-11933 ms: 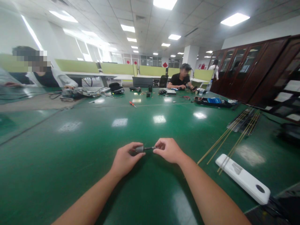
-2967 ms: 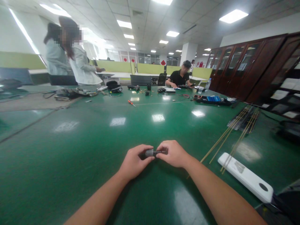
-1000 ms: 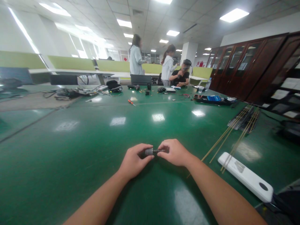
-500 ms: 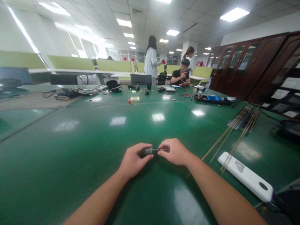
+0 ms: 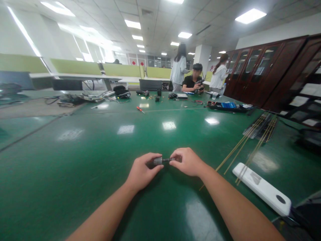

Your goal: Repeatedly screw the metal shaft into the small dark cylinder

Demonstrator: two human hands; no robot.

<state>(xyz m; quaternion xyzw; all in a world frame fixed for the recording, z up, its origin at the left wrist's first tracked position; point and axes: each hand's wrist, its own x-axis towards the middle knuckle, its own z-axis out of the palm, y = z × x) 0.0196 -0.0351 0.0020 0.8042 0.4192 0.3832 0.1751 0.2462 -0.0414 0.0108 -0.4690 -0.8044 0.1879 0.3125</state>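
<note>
My left hand (image 5: pixel 142 172) is closed round a grey metal cylinder (image 5: pixel 157 161), with thumb and fingers on its sides. A thin dark rod (image 5: pixel 166 160) runs out of the cylinder's right end, in line with it. My right hand (image 5: pixel 187 163) pinches the far end of this rod between thumb and fingertips. Both hands are low over the green table (image 5: pixel 100 174), and the rod bridges the short gap between them. The left end of the cylinder is hidden in my left palm, and the rod's tip behind my right fingers.
Thin sticks (image 5: pixel 247 145) lie at the right, partly over a white elongated device (image 5: pixel 262 187). An orange screwdriver (image 5: pixel 140 109) lies farther off. Along the far edge are a black pouch (image 5: pixel 121 92), small parts and a black tray (image 5: pixel 228 105). A seated person (image 5: pixel 194 82) faces me; two people stand behind.
My hands stay almost in place, still holding the cylinder and rod, with slightly more rod showing. In the background, the two standing people have moved right, and the seated person's hands are lower.
</note>
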